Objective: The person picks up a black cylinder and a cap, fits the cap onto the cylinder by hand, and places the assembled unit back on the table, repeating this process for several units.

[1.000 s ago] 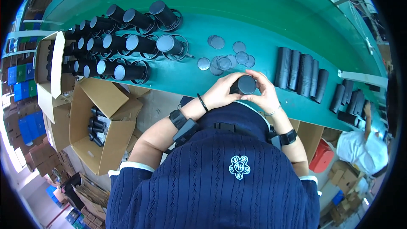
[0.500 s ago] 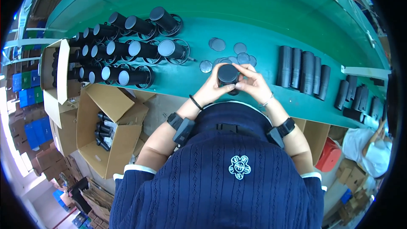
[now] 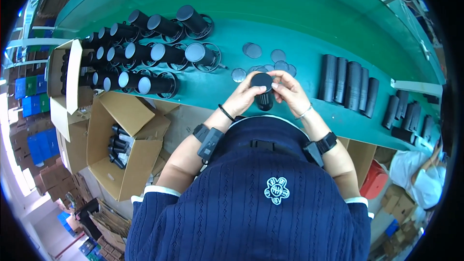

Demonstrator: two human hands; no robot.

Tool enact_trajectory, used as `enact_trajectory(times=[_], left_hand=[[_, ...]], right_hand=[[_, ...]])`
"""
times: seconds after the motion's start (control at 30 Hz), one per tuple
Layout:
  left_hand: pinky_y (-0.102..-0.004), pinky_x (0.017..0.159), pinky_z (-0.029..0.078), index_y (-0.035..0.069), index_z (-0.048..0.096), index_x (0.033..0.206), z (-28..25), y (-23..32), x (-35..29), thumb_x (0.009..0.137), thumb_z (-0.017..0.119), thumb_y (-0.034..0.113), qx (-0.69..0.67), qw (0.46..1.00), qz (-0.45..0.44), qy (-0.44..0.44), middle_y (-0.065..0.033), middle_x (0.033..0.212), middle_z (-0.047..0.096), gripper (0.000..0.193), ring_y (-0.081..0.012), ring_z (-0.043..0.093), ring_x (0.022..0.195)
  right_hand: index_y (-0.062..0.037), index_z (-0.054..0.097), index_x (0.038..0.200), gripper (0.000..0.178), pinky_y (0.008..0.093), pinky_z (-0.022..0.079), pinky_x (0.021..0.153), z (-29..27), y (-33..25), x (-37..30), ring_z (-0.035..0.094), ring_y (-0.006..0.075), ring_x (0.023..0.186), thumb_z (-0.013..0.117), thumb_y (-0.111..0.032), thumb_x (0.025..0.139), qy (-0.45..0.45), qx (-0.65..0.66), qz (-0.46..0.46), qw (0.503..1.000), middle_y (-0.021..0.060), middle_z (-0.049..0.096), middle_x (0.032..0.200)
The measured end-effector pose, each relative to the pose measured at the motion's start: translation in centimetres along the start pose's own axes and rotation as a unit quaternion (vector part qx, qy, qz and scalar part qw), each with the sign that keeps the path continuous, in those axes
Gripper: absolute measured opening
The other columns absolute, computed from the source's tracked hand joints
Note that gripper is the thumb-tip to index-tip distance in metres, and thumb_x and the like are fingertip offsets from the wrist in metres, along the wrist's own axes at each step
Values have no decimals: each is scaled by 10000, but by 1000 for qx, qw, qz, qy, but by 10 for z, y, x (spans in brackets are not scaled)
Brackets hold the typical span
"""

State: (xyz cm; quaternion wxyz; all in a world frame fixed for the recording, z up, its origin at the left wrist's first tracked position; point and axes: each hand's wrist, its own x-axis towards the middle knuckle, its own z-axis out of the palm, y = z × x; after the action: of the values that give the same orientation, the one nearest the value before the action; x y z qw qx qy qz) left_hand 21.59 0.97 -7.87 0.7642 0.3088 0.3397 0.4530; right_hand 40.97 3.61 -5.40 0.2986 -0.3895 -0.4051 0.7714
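Note:
A black cylinder (image 3: 264,100) with a round dark top is held in front of my body, tilted so its side shows below the top. My left hand (image 3: 243,97) wraps it from the left, thumb resting on the edge of the top. From the right, my right hand (image 3: 290,92) pinches at the rim of the top with thumb and fingertips. Just beyond the hands, several flat grey discs (image 3: 253,51) lie loose on the green table (image 3: 295,34), some overlapping.
At the left stand rows of black cylinders (image 3: 200,54) with grey round tops and ring-like bases. Ribbed black tubes (image 3: 353,87) lie at the right. An open carton (image 3: 106,176) below the table edge holds black parts. A person in white (image 3: 411,174) is at far right.
The cylinder has tipped, so its side now shows below the top. My left thumb has moved up onto the top's edge, and my right fingers have shifted to the rim.

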Motion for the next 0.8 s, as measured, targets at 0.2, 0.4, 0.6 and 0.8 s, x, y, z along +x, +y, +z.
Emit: enact_trajectory(times=[0.2,0.4,0.6,0.8], left_hand=[[-337,1047,365,32,435,1332,9,0,10,928,582,138,-160,987,-10,-27,-87,1283,507,443,-188,466,1223],[-365,1013,371,74,435,1356,44,52,17,989,517,224,62,998,11,23,-79,1267,496,404,-183,451,1217],[-391,661,512,32,695,868,164,199,-18,869,598,237,253,814,371,-368,-115,874,682,226,-257,632,707],[-404,668,511,55,672,888,162,220,-57,864,592,233,289,779,424,-361,-105,851,654,196,-258,634,739]], right_hand=[[-121,268,1483,968,344,386,1011,-19,30,-13,482,224,1211,819,-179,690,-29,-285,-119,951,99,487,1301],[-67,279,1386,847,458,533,728,-57,3,-25,660,407,853,739,-355,736,271,-519,52,809,264,639,996],[7,324,1370,825,411,557,756,-82,21,-5,602,345,1002,723,-360,748,334,-702,79,624,198,536,1151],[-47,382,1392,839,408,549,694,-77,13,-4,539,291,1026,728,-459,748,363,-752,62,546,109,516,1109]])
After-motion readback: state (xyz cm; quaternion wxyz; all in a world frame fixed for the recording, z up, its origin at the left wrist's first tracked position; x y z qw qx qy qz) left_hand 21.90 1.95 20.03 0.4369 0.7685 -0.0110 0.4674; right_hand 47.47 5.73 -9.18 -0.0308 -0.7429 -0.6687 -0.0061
